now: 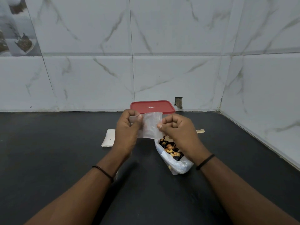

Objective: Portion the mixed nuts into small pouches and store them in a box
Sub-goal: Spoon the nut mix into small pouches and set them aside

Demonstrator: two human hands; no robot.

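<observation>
I hold a small clear plastic pouch [150, 125] up over the counter between both hands. My left hand [128, 132] pinches its left edge with thumb and fingers. My right hand [178, 132] pinches its right edge, fingers curled. Nothing shows inside the pouch. Below my right hand an opened plastic bag of mixed nuts [172, 153] lies on the counter, with cashews and dark pieces showing. A box with a red lid [152, 107] stands shut behind my hands, against the wall. A stack of flat pouches [108, 138] lies left of my left hand.
A pale wooden stick [200, 131] pokes out from behind my right hand. The dark counter [56, 151] runs to white marble-look tiled walls at the back and on the right, which meet in a corner. A small hole [178, 102] breaks the back wall.
</observation>
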